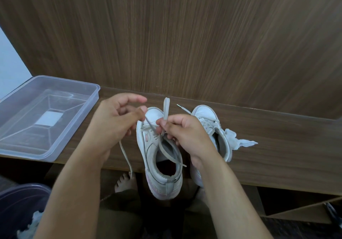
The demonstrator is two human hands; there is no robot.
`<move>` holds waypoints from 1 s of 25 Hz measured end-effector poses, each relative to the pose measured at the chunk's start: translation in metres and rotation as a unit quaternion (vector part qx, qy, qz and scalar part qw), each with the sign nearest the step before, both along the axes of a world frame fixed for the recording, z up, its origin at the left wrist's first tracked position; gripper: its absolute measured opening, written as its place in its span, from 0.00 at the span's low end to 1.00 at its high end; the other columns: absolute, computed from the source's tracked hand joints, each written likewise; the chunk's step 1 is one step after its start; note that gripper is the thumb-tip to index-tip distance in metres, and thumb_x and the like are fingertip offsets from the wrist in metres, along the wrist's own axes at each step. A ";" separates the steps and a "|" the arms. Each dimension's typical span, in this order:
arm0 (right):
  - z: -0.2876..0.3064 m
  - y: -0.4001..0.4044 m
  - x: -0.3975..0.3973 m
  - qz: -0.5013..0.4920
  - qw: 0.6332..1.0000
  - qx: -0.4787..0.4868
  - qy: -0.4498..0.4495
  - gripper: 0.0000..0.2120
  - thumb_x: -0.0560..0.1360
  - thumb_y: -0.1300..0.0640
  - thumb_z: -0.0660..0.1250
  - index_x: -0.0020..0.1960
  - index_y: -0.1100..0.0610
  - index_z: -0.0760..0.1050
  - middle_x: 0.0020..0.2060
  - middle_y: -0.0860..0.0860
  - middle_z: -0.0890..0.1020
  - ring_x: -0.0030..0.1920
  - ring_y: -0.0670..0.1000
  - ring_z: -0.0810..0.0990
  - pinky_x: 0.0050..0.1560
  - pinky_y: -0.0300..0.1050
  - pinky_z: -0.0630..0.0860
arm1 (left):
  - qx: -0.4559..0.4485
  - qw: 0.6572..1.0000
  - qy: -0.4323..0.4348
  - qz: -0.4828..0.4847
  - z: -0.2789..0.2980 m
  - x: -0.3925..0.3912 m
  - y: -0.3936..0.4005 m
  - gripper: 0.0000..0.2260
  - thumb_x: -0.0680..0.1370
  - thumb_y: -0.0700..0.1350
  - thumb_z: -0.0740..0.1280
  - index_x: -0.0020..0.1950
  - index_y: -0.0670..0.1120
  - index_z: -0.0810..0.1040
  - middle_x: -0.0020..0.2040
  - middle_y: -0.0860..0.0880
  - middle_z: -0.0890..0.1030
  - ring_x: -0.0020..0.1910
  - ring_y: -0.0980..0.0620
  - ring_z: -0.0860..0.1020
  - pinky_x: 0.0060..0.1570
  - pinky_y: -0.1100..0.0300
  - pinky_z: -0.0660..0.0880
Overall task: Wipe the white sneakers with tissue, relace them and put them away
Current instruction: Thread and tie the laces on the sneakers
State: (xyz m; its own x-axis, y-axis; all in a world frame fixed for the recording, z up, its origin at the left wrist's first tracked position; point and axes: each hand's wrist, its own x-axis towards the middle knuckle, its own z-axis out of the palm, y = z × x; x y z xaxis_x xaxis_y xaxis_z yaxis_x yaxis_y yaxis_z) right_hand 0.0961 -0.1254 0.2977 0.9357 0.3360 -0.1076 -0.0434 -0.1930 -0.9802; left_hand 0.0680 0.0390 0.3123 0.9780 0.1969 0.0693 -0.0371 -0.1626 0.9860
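Two white sneakers stand on a wooden shelf, toes toward the wall. The left sneaker [159,157] overhangs the shelf's front edge with its heel. My left hand [114,122] pinches one strand of its grey lace [148,123] above the toe. My right hand [185,133] pinches a loop of the same lace [166,109] that sticks up over the eyelets. A loose lace end [125,157] hangs down off the shelf. The right sneaker [212,122] is partly hidden behind my right hand. A crumpled white tissue [238,142] lies beside it.
A clear plastic box [37,151] sits on the shelf [277,155] at the left. A dark wooden wall [185,35] rises right behind the shoes. A dark bin [20,205] with used tissue stands at the lower left. My bare feet [124,183] are below the shelf.
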 end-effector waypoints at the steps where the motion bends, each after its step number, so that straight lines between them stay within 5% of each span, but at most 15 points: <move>1: 0.000 0.001 0.000 -0.015 1.000 0.002 0.011 0.11 0.77 0.61 0.64 0.39 0.60 0.81 0.38 0.49 0.84 0.26 0.38 0.71 0.29 0.30 0.68 | -0.014 1.000 -0.009 0.003 0.002 -0.001 0.002 0.07 0.75 0.41 0.67 0.51 0.50 0.80 0.34 0.51 0.82 0.28 0.59 0.74 0.30 0.64 0.72; 4: -0.004 0.007 0.001 -0.029 0.999 -0.035 -0.024 0.16 0.77 0.57 0.63 0.32 0.57 0.78 0.32 0.59 0.77 0.28 0.46 0.68 0.34 0.40 0.68 | -0.060 0.998 -0.035 -0.004 0.007 -0.003 0.001 0.09 0.77 0.38 0.64 0.51 0.48 0.80 0.40 0.50 0.84 0.35 0.59 0.77 0.37 0.61 0.75; 8: -0.006 0.014 0.001 -0.015 0.987 -0.129 -0.096 0.17 0.74 0.58 0.61 0.27 0.51 0.73 0.26 0.52 0.72 0.30 0.50 0.70 0.36 0.48 0.68 | -0.073 0.995 -0.057 -0.038 0.005 -0.001 -0.006 0.10 0.77 0.38 0.63 0.52 0.48 0.81 0.45 0.49 0.84 0.42 0.56 0.78 0.42 0.59 0.75; 12: 0.001 0.011 0.000 0.033 0.980 -0.157 -0.115 0.10 0.72 0.55 0.63 0.35 0.57 0.78 0.30 0.61 0.73 0.32 0.53 0.70 0.37 0.53 0.71 | -0.028 0.995 -0.074 -0.059 0.003 0.001 -0.010 0.12 0.77 0.35 0.63 0.53 0.50 0.80 0.46 0.51 0.85 0.45 0.58 0.81 0.42 0.65 0.76; 16: 0.006 0.007 -0.003 0.057 0.986 -0.118 -0.107 0.21 0.74 0.49 0.67 0.28 0.58 0.67 0.25 0.52 0.63 0.28 0.49 0.62 0.30 0.45 0.60 | 0.021 0.993 -0.069 -0.096 0.001 0.001 -0.012 0.14 0.76 0.32 0.63 0.53 0.49 0.80 0.46 0.52 0.85 0.48 0.56 0.82 0.47 0.65 0.78; 21: 0.002 0.006 -0.001 0.052 0.985 -0.103 -0.127 0.21 0.76 0.49 0.64 0.34 0.65 0.73 0.25 0.53 0.68 0.28 0.48 0.65 0.33 0.47 0.63 | 0.074 0.988 -0.055 -0.124 -0.001 0.002 -0.009 0.17 0.76 0.34 0.64 0.58 0.53 0.78 0.48 0.57 0.85 0.53 0.60 0.80 0.53 0.64 0.76; 25: 0.002 0.004 0.001 0.042 0.990 -0.087 -0.106 0.18 0.77 0.52 0.64 0.31 0.60 0.76 0.21 0.43 0.71 0.26 0.42 0.67 0.34 0.42 0.65 | 0.219 0.973 -0.072 -0.031 -0.008 0.003 0.001 0.20 0.71 0.43 0.72 0.55 0.65 0.75 0.48 0.62 0.81 0.52 0.64 0.77 0.50 0.64 0.72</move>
State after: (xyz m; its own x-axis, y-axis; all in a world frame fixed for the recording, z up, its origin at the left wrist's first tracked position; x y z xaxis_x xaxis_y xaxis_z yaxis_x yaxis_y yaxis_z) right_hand 0.0972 -0.1218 0.2994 0.9128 0.4076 0.0243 0.1827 -0.3545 -0.9170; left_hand 0.0708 0.0398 0.3044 0.9611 0.0589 0.2698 -0.1923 -0.5584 0.8070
